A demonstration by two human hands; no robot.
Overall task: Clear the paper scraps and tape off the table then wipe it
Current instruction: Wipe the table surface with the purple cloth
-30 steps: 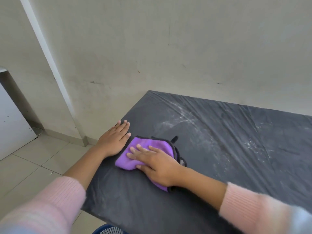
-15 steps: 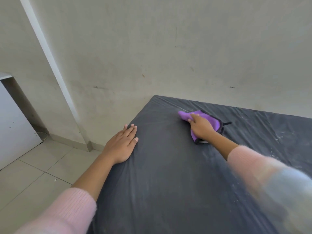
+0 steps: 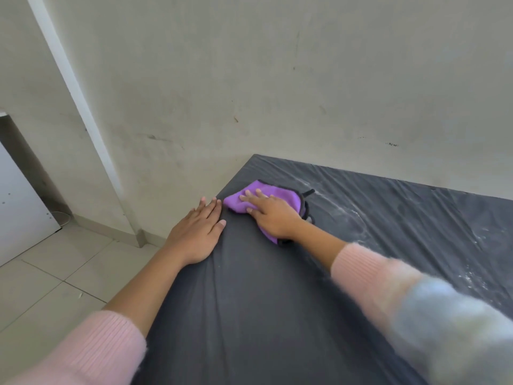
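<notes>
**Purple cloth at the table's far left corner**

We find the purple cloth (image 3: 286, 197) bunched on the dark table (image 3: 249, 315), close to the far left corner and just short of the left edge. Its dark trim and a small loop show on the side away from that edge. The right hand (image 3: 273, 218) lies on top of it, fingers straight and spread, pressing it flat to the surface and not gripping it. Just beside it, the left hand (image 3: 197, 234) rests palm down on the table's left edge, fingers straight and together, holding nothing; its fingertips come near the cloth without touching it. Both arms wear pink sleeves (image 3: 91, 348). To the right of the cloth we see white streaks (image 3: 341, 209) across the creased surface. Behind the table stands a scuffed pale wall (image 3: 277, 79), and a tiled floor (image 3: 55, 273) lies to the left.
</notes>
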